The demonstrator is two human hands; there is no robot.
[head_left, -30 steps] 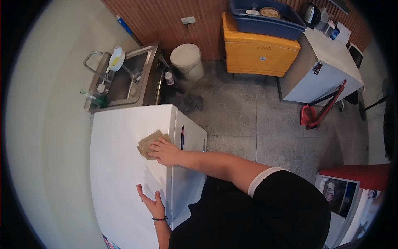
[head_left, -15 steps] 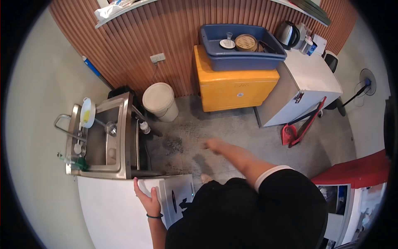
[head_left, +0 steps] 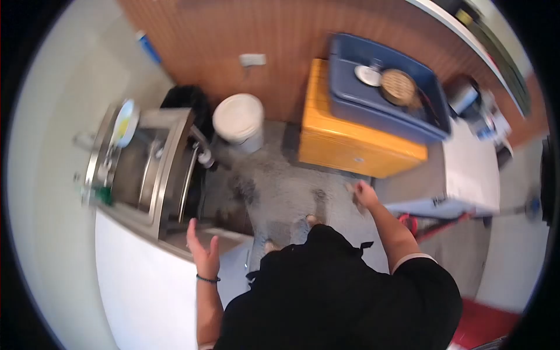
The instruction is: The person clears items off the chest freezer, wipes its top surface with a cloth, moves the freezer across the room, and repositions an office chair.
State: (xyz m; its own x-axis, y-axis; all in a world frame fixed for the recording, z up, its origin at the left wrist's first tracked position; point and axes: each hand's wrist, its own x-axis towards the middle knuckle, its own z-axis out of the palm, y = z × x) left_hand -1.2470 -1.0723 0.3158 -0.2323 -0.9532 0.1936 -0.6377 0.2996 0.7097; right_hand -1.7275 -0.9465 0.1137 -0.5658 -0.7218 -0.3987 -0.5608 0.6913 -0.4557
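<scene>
Fingers of the person's left hand point(head_left: 204, 254) are spread wide with nothing between them, raised by the edge of the white worktop point(head_left: 146, 286), near the steel sink point(head_left: 168, 175). Ahead and to the other side, the right hand point(head_left: 366, 195) is out over the floor point(head_left: 280, 175), just short of the lower front of the orange box point(head_left: 338, 146); its fingers look bent, and blur makes it impossible to tell what, if anything, they grip. On that box sits a blue tub point(head_left: 373, 119) with a white plate point(head_left: 367, 75) and a round woven piece point(head_left: 398, 87) inside. A lidded white bucket point(head_left: 238, 116) stands between sink and box.
</scene>
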